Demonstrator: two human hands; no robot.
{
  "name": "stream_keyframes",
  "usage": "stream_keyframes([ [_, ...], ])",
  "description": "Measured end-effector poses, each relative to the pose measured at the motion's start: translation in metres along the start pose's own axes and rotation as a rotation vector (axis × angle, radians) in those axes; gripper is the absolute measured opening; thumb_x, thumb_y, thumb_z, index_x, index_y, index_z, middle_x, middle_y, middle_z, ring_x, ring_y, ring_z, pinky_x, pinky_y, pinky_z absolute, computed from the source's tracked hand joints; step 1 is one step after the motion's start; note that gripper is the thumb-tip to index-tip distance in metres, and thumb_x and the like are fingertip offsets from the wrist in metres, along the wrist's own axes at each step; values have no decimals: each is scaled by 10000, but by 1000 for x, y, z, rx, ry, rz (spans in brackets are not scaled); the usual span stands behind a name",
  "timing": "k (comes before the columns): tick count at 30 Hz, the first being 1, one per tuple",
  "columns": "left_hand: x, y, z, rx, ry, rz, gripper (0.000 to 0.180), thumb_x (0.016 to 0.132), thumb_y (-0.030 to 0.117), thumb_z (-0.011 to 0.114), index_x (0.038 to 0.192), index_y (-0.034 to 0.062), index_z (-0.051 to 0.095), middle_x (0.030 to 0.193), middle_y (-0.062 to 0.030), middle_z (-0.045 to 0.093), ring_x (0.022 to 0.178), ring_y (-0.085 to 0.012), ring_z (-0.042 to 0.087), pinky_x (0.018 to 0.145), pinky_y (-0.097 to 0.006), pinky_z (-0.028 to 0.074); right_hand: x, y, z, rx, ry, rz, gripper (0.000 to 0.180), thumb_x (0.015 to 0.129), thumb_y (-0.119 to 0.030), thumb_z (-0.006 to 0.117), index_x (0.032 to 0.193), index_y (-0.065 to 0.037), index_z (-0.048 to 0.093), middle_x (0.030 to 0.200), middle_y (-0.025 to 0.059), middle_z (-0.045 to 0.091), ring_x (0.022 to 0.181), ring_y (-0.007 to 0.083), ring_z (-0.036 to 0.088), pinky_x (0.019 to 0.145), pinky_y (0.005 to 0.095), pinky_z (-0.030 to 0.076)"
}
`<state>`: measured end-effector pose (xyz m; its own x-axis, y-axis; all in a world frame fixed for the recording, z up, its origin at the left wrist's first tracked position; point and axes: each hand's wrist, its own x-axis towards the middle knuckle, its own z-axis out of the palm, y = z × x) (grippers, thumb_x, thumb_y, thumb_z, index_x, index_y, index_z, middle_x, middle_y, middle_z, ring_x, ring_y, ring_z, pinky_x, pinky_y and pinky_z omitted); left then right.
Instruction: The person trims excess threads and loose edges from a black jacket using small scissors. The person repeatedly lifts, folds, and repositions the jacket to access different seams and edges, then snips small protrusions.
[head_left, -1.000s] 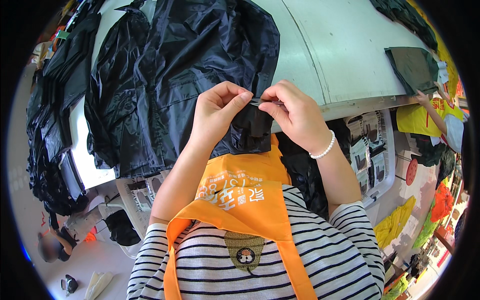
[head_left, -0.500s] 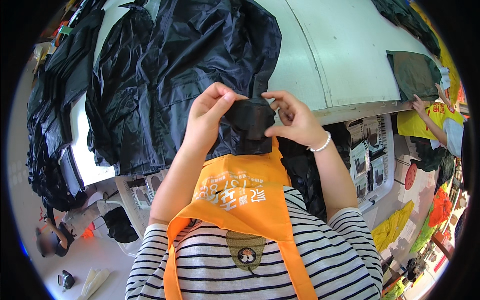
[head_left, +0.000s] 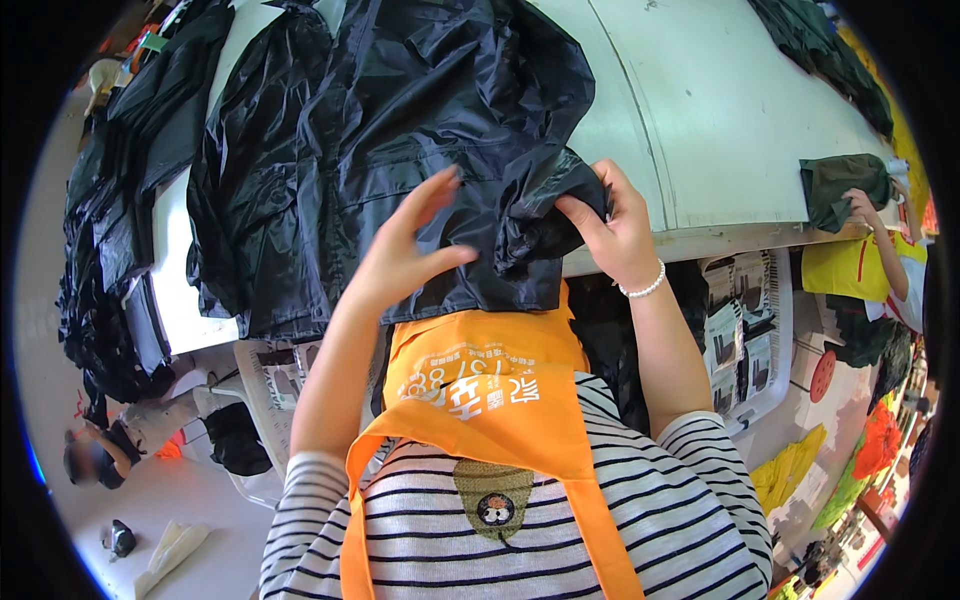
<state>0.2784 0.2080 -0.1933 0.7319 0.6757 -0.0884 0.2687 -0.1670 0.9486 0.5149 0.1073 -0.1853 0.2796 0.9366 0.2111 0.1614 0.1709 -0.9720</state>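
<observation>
A shiny black jacket (head_left: 390, 130) lies spread over the pale worktable, its hem hanging by the near edge. At its right side my right hand (head_left: 622, 228) pinches the end of a crumpled sleeve (head_left: 540, 210) between thumb and fingers. My left hand (head_left: 405, 245) hovers over the lower part of the jacket with thumb and fingers spread, holding nothing. The inside of the sleeve end is hidden by folds.
Dark folded garments (head_left: 130, 190) are stacked at the left. White crates (head_left: 775, 375) with printed packets stand below the table (head_left: 720, 150). At the far right another person's hand (head_left: 862, 205) touches a dark green cloth (head_left: 830, 185).
My left hand has let go of the sleeve end and moved down and left, opening. My right hand has shifted right and up, still pinching the sleeve, which is now bunched.
</observation>
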Motion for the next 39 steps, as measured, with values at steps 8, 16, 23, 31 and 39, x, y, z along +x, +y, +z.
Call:
stream_keyframes([
  [8,69,27,66,62,213,82,392,631,-5,757,983,5,583,836,-59,634,809,-132,575,769,-268,464,2,6,-3,-477,357,-6,262,799,-95,720,779,-33,466,554,53,434,489,113,402,492,239,374],
  [16,96,34,46,257,692,212,250,656,-34,655,844,37,505,611,-95,528,550,-221,532,559,-292,437,-27,-18,20,-319,302,-77,227,815,-64,683,751,-49,466,515,47,412,427,143,388,425,262,329],
  [23,42,52,47,114,503,266,236,625,-38,680,726,28,477,595,-37,468,532,-111,435,525,-230,384,-33,-18,-20,-704,296,-621,324,550,74,691,724,-64,455,804,83,546,611,237,520,499,306,434],
  [31,32,45,48,54,535,469,275,604,-123,614,675,30,396,597,-40,400,543,-129,376,530,-211,351,-41,-47,-14,-537,194,-395,263,639,-61,766,806,-68,562,849,41,559,612,137,508,487,251,397],
  [39,27,47,49,115,473,510,278,608,-135,612,667,25,393,623,-51,418,554,-149,405,526,-225,359,-32,-67,1,-302,31,-187,269,725,-58,781,967,-48,664,849,12,529,536,55,393,449,191,345],
])
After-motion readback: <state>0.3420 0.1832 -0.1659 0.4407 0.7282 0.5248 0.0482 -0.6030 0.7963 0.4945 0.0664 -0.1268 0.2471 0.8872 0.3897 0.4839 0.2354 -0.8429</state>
